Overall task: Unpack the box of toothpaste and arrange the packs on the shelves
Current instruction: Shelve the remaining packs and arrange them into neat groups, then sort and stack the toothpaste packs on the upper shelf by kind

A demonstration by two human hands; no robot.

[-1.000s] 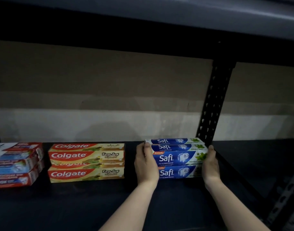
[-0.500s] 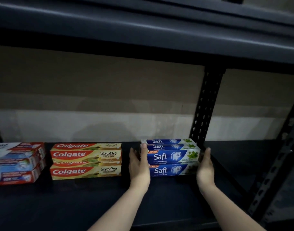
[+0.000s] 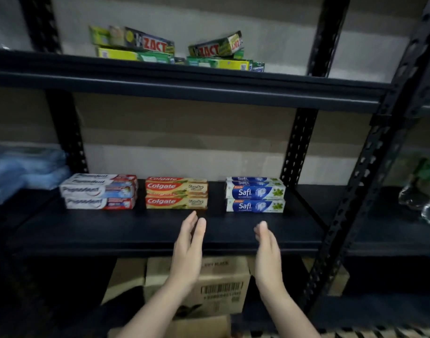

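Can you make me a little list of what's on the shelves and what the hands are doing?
top shelf: Zact packs, untidy
middle shelf: Pepsodent packs, Colgate packs, Safi packs, each stacked
below: cardboard box
left hand: open, holding nothing
right hand: open, holding nothing

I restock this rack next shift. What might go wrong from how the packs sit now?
1. The Zact packs on the upper shelf lie tilted and jumbled; a bump might tip them off.
2. The Safi stack stands apart from the Colgate stack and unsupported, so a nudge from either hand could skew it.
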